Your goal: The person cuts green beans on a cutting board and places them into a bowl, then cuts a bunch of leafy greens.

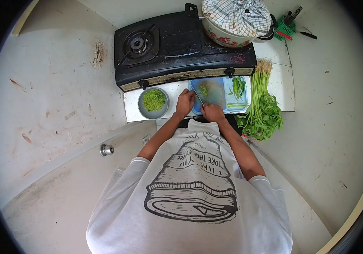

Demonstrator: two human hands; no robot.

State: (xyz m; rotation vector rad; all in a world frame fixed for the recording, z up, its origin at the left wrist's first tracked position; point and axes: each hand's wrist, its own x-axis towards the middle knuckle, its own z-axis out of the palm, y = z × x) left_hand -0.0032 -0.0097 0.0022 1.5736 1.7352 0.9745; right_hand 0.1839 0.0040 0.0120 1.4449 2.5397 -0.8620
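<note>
Your left hand (185,103) gripped the knife (198,97); your right hand (212,112) rested clenched on the cutting board (215,95). Keeping fingertips curled clear of the blade was advisable.

Left hand: the left hand (185,103) grips a thin-bladed knife (198,96) over the blue plastic cutting board (217,95).
Right hand: the right hand (212,111) rests on the board's near edge.
Beside: round grey metal bowl of chopped greens (153,102); bunch of long-stemmed leafy greens (263,106) on the white bench (285,84).
</note>
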